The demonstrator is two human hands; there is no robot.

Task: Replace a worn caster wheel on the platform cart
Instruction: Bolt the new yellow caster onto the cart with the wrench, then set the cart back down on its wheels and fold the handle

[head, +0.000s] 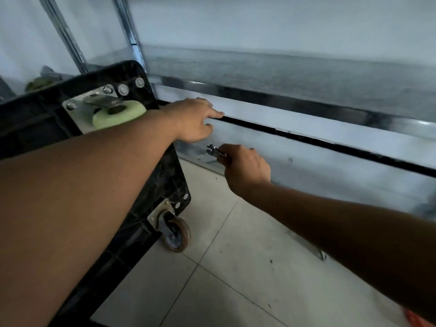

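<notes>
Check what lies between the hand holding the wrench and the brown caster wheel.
Head view: only bare pale floor tile separates the right hand, gripping the wrench, from the brown caster wheel.

You're seeing a dim, bluish scene under soft, even light that leaves shadows faint. Motion blur smears the wall (283, 20) and the rail (295, 100), which carries faint glare. The near forearm (70, 197) looks soft and oversized; the underside of the cart (28, 123) sinks almost to black.
</notes>
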